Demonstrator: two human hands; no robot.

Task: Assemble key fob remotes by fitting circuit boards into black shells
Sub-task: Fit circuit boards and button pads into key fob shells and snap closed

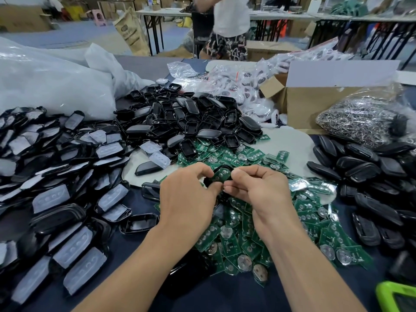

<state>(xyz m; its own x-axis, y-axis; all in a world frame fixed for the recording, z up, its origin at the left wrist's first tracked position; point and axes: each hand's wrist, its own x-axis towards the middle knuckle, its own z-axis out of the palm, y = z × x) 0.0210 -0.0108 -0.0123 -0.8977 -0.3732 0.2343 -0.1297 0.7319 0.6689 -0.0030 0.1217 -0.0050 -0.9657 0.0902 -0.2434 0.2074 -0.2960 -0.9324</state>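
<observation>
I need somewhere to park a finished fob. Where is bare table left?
Bare: navy table at the near edge, in front of the circuit boards; pale patch between boards and cardboard box. Crowded: shell piles left, behind, right.

Green circuit boards [243, 233], glossy black shells [191, 118], dark blue table [144, 262], lime-green case [398, 297].

Assembly workshop: heaped shells [191, 118], boards [247, 224]
</observation>
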